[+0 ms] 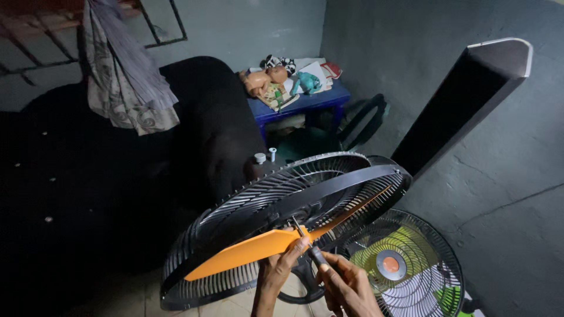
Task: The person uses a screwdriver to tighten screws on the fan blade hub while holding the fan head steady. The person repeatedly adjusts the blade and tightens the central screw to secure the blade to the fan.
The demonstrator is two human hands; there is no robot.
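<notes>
Head view. Fan grille (282,199), black, tilted, fills centre frame. Orange blade (247,249) lies across its lower rim, running from 8 o'clock toward 2 o'clock. Left hand (281,270), at 6 o'clock, pinches the blade's edge with its fingertips. Right hand (346,287), just beside it at 5 o'clock, is curled around a screwdriver (308,243), tip at the blade. A 2nd fan (405,270) lies at 4 o'clock. Blue table (302,105) at 12 o'clock.
</notes>
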